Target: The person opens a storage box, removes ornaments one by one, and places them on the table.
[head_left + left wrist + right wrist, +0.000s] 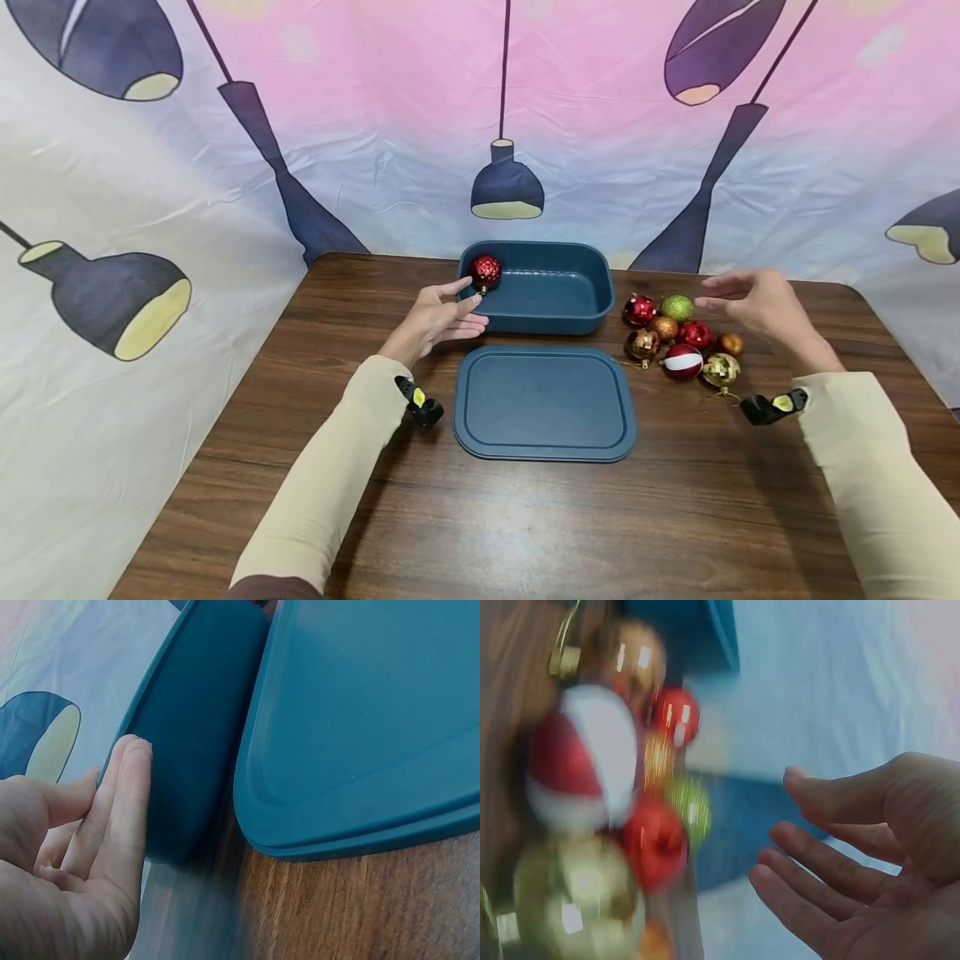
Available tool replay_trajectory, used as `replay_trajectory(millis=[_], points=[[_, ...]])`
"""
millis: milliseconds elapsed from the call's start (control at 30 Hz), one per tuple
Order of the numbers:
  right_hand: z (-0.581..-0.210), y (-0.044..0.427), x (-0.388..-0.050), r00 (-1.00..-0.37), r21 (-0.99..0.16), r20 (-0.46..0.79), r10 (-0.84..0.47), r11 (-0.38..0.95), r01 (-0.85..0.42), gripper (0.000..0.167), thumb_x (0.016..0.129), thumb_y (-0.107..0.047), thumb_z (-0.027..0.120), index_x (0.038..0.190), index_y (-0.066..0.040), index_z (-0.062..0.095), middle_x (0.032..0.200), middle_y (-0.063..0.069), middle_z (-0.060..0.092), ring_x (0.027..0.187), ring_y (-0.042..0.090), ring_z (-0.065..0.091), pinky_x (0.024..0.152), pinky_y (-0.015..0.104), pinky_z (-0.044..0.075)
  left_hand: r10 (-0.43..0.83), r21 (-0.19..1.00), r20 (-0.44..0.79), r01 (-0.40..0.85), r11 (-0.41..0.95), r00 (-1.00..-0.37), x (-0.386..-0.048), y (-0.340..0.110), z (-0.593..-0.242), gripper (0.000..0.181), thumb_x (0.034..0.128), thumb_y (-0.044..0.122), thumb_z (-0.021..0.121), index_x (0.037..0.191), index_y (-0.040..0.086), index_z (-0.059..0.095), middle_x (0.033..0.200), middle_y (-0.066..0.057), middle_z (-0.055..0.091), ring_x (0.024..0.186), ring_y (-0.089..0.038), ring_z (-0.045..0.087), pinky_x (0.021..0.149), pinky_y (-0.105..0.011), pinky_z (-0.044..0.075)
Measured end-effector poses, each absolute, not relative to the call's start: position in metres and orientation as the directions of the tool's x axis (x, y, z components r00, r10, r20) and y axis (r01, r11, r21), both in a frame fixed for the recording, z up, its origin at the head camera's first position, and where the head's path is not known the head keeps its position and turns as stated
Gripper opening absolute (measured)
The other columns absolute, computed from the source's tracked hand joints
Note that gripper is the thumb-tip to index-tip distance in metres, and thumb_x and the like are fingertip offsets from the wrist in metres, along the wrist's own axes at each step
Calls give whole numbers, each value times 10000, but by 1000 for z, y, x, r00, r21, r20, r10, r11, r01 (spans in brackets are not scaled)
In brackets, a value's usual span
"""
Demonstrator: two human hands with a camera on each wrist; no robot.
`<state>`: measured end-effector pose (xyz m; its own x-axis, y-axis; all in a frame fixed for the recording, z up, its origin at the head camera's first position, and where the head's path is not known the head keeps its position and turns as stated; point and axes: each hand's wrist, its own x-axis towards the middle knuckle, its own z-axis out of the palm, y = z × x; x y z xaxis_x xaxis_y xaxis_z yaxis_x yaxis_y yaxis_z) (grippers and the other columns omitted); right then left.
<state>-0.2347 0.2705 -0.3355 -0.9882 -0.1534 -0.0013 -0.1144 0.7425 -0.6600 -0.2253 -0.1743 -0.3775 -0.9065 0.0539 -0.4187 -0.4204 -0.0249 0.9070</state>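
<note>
My left hand [442, 317] is at the front left corner of a dark teal rectangular box [558, 321], its fingers extended along the outer wall and holding nothing. In the left wrist view, those fingers [124, 802] lie against or just in front of the box wall. A red bauble [486, 271] sits inside the box's left end, close to the fingertips. To the right, my right hand [765, 304] hovers with loosely bent fingers beside a green glitter bauble [678, 308], a red bauble [695, 335] and a small orange bauble [731, 344]. Nothing is between its fingers [817, 862].
A matching teal lid [545, 404] lies flat in front of the box. Clustered right of both are a striped red-and-white bauble [682, 362], a gold faceted bauble [721, 369], a bronze bauble [642, 344] and others. A patterned cloth [420, 167] hangs behind the wooden table [480, 533].
</note>
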Motion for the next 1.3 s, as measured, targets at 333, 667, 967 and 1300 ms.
replay_trajectory(millis=[333, 667, 967, 1300], points=[[-336, 189, -229, -947, -696, 77, -313, 663, -276, 362, 922, -202, 781, 1209, 10, 719, 1130, 221, 719, 1021, 345, 688, 733, 231, 538, 56, 904, -424, -426, -31, -904, -225, -176, -377, 612, 999, 221, 674, 1557, 297, 435, 1055, -218, 741, 978, -327, 738, 834, -380, 626], [-349, 118, -242, -897, -758, 101, -430, 551, -350, 281, 905, -111, 788, 1154, 9, 735, 1121, 227, 716, 986, 326, 709, 857, 482, 597, 51, 907, -419, -420, -30, -907, -224, -176, -377, 605, 1003, 215, 668, 1556, 300, 437, 1056, -221, 741, 952, -311, 746, 848, -390, 623], [-359, 65, -266, -910, -805, 7, -414, 537, -251, 336, 896, -117, 798, 1204, -9, 719, 1176, 194, 709, 1018, 283, 701, 904, 467, 594, 54, 907, -416, -419, -47, -908, -225, -173, -377, 589, 1006, 207, 662, 1549, 293, 451, 1044, -229, 740, 995, -348, 729, 799, -369, 634], [-366, 24, -291, -931, -800, -44, -362, 571, -184, 474, 881, -160, 821, 1290, 24, 670, 1320, 172, 638, 1153, 322, 640, 966, 469, 568, 49, 900, -433, -435, -32, -900, -225, -174, -376, 574, 1006, 231, 661, 1539, 316, 463, 1037, -219, 744, 903, -289, 758, 876, -414, 613]])
